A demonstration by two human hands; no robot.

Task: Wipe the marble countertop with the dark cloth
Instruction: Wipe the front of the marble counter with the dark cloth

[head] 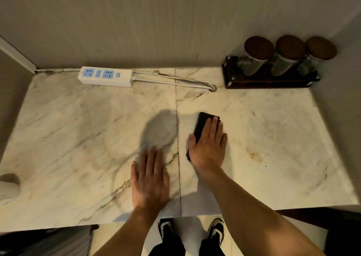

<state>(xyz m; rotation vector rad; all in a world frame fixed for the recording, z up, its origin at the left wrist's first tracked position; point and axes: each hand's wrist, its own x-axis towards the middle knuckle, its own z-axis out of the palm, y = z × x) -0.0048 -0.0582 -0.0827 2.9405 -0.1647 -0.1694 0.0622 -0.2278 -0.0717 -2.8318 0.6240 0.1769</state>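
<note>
Viewpoint: head height, standing at the front edge of the countertop (58, 130).
Direction: forward and steeply down, toward the back wall (156, 21).
Nearness: close; both forearms reach in from the bottom edge, shoes (216, 229) directly below.
Lens: wide, edges bowed.
Shared part: single view only.

Both forearms reach forward, bare to the elbow, roughly parallel. The left hand (149, 179) lies flat, palm down, fingers straight and close together, thumb spread out to its left side. The right hand (208, 144) sits farther forward and just beside it, also palm down with fingers extended and pressed flat, thumb angled toward the left hand. The right wrist bends slightly inward, so that hand points a little leftward; the left wrist runs straight with its forearm.
</note>
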